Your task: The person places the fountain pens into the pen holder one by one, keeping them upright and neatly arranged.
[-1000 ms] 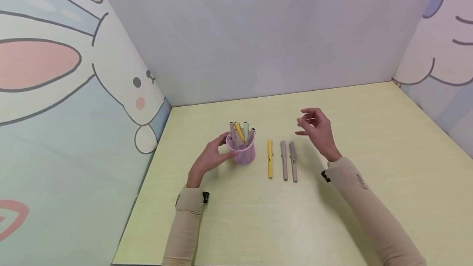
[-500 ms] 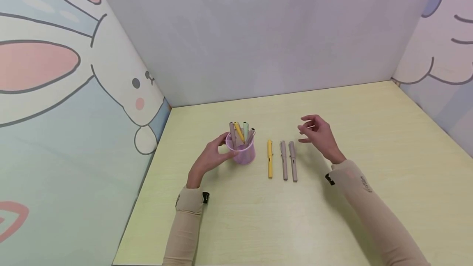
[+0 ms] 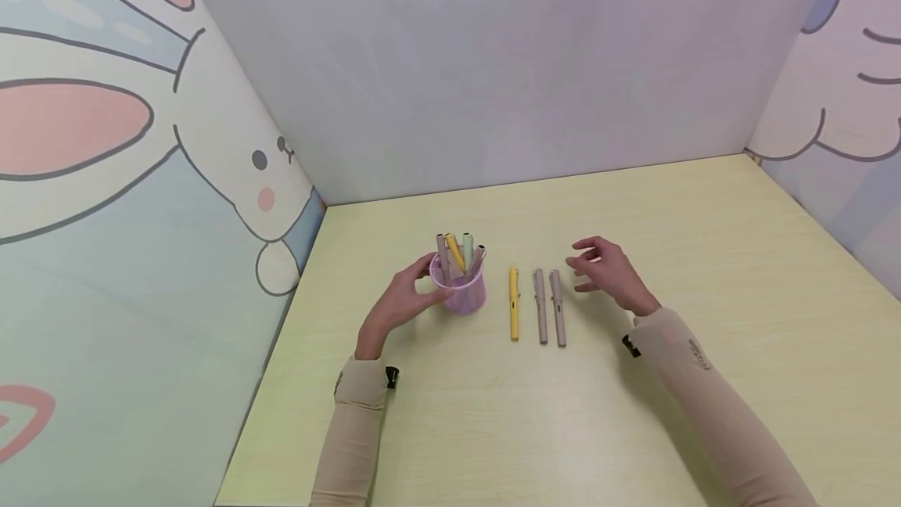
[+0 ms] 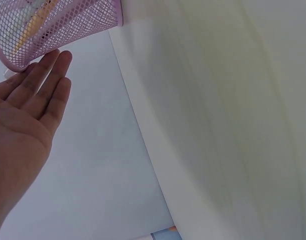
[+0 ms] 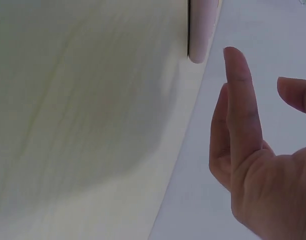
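A pink mesh pen cup [image 3: 468,301] stands upright, holding several pens, among them a pale green pen [image 3: 468,249] and a yellow one. My left hand [image 3: 401,302] grips its left side, thumb at the front of the rim, fingers behind; in the left wrist view fingers [image 4: 58,95] touch the mesh. To the cup's right lie a yellow pen [image 3: 514,311] and two grey-mauve pens, the left [image 3: 541,315] and the right [image 3: 559,315], roughly parallel. My right hand [image 3: 611,272] hovers just right of these, fingers loosely bent, holding nothing. The right wrist view shows one pen end [image 5: 200,35] beyond the fingertips.
Everything stands on a pale wood-grain table [image 3: 464,429]. A plain grey wall [image 3: 493,69] rises at its back. Side panels with cartoon drawings border it, the left one [image 3: 141,296] being close to the left arm.
My right hand has come down and towards the front, nearer to the rightmost grey-mauve pen. The left hand, the cup and the lying pens have kept their places.
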### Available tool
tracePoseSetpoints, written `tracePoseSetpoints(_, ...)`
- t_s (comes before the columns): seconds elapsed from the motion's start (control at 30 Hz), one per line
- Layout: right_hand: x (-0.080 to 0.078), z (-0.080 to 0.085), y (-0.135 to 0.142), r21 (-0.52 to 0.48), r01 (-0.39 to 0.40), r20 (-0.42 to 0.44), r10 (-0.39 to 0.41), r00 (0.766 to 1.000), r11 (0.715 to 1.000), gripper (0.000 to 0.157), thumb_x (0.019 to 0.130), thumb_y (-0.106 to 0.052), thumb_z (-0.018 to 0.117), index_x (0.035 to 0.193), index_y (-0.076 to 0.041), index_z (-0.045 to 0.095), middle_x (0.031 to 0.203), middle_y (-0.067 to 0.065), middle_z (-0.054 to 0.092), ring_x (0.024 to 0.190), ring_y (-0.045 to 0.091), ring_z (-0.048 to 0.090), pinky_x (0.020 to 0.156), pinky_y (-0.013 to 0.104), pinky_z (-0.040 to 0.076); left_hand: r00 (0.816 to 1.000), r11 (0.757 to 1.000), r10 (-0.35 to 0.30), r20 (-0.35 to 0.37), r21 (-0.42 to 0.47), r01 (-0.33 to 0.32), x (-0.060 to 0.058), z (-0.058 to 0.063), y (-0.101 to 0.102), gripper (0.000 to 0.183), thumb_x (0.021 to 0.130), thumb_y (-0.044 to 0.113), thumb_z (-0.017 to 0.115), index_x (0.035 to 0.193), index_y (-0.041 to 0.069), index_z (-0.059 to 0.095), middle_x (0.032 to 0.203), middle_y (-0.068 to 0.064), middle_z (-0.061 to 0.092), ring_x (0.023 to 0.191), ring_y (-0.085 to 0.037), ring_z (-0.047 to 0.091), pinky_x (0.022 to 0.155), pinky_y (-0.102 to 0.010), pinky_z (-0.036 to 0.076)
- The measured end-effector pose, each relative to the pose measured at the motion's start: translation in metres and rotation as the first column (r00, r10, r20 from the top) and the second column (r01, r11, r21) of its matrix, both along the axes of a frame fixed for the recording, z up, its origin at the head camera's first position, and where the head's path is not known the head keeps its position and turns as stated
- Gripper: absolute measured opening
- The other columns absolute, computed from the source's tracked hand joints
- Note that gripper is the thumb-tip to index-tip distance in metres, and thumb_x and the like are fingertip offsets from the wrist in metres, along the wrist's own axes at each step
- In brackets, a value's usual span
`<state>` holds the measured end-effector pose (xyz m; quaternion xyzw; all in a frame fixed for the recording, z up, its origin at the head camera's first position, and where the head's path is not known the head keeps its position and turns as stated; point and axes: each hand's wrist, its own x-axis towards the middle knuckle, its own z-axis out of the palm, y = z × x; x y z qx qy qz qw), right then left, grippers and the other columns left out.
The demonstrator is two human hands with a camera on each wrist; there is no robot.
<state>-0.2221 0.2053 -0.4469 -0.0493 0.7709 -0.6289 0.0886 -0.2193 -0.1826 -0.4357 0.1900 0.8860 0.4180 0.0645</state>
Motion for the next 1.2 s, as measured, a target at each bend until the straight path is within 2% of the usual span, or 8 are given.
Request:
tracePoseSetpoints(0.17, 0.002, -0.003, 0.001, 0.024, -0.034, 0.043, 0.033, 0.999, 0.999, 0.058, 0.104, -0.015, 0.062, 0.147, 0.015, 0.036, 0.129, 0.029, 0.047, 0.113, 0.047, 0.058, 0.079, 0.040, 0.061, 1.000, 1.000, -0.007, -0.009, 0.003, 0.007, -0.001, -0.001, 0.000, 0.081, 0.093, 0.038, 0.074, 0.159, 0.007, 0.038, 0.152, -0.016, 0.052, 0.137, -0.037, 0.050, 0.110, -0.062, 0.039)
tracePoseSetpoints(0.57, 0.003, -0.008, -0.005, 0.087, -0.070, 0.130, 0.058, 0.990, 0.994, 0.059, 0.104, -0.020, 0.061, 0.145, 0.016, 0.038, 0.130, 0.031, 0.051, 0.109, 0.039, 0.060, 0.081, 0.040, 0.061, 1.000, 1.000, 0.002, -0.006, -0.008, -0.003, -0.001, -0.002, 0.000, 0.081, 0.094, 0.038, 0.073, 0.159, 0.007, 0.038, 0.152, -0.016, 0.051, 0.137, -0.037, 0.050, 0.110, -0.060, 0.039)
tracePoseSetpoints(0.87, 0.003, -0.009, -0.011, 0.116, -0.077, 0.152, 0.059, 0.987, 0.990, 0.061, 0.105, -0.021, 0.060, 0.147, 0.016, 0.035, 0.131, 0.033, 0.050, 0.112, 0.041, 0.058, 0.081, 0.040, 0.061, 1.000, 1.000, 0.002, -0.015, -0.012, -0.002, -0.002, -0.004, -0.001, 0.081, 0.094, 0.038, 0.073, 0.160, 0.007, 0.037, 0.152, -0.015, 0.051, 0.136, -0.037, 0.050, 0.110, -0.059, 0.040)
tracePoseSetpoints(1.2, 0.004, -0.008, -0.015, 0.090, -0.090, 0.163, 0.075, 0.984, 0.992, 0.066, 0.106, -0.022, 0.059, 0.150, 0.017, 0.028, 0.135, 0.035, 0.047, 0.113, 0.042, 0.058, 0.082, 0.042, 0.061, 1.000, 1.000, -0.005, -0.015, 0.001, 0.006, -0.002, -0.005, -0.002, 0.081, 0.093, 0.038, 0.073, 0.160, 0.008, 0.037, 0.152, -0.015, 0.051, 0.137, -0.037, 0.049, 0.109, -0.060, 0.040)
